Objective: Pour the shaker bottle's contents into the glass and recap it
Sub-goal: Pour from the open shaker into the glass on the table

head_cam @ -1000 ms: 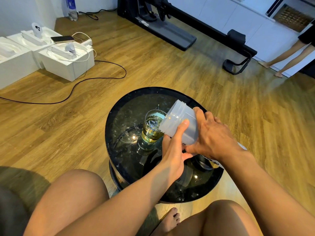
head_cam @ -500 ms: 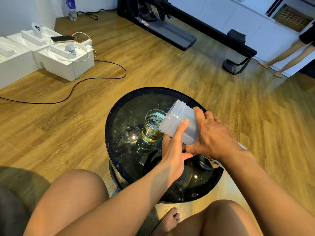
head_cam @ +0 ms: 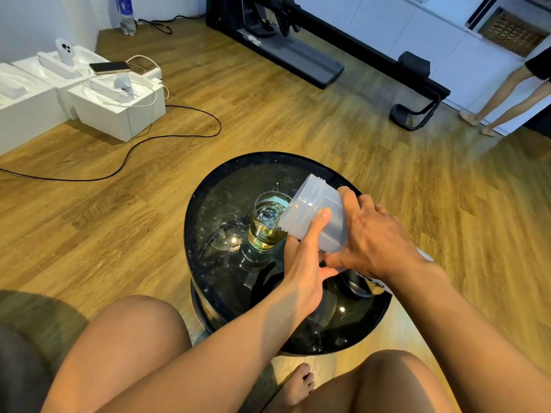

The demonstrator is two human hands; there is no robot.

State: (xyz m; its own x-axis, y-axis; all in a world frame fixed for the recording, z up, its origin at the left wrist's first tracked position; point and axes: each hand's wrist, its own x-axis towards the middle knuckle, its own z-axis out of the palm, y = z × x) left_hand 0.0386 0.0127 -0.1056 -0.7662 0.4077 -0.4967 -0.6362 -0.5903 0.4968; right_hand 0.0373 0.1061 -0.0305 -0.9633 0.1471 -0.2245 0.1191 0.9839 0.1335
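A translucent white shaker bottle (head_cam: 310, 213) is tipped steeply to the left, its open threaded mouth over the rim of a clear glass (head_cam: 266, 226). The glass stands on the round black glass table (head_cam: 208, 210) and holds yellowish liquid about halfway up. My left hand (head_cam: 304, 260) grips the bottle from below, thumb along its side. My right hand (head_cam: 372, 236) wraps the bottle's far side and base. A dark round object (head_cam: 354, 286), possibly the cap, lies on the table under my right wrist, partly hidden.
White boxes (head_cam: 119, 105) with cables and a phone (head_cam: 108, 67) sit on the wood floor at the left. A black cord (head_cam: 167, 135) trails across the floor. Black exercise equipment (head_cam: 313, 58) stands at the back. Another person's legs (head_cam: 504, 99) are at the far right. My knees flank the table.
Almost nothing differs. Both hands keep the bottle tilted over the glass in the same spot.
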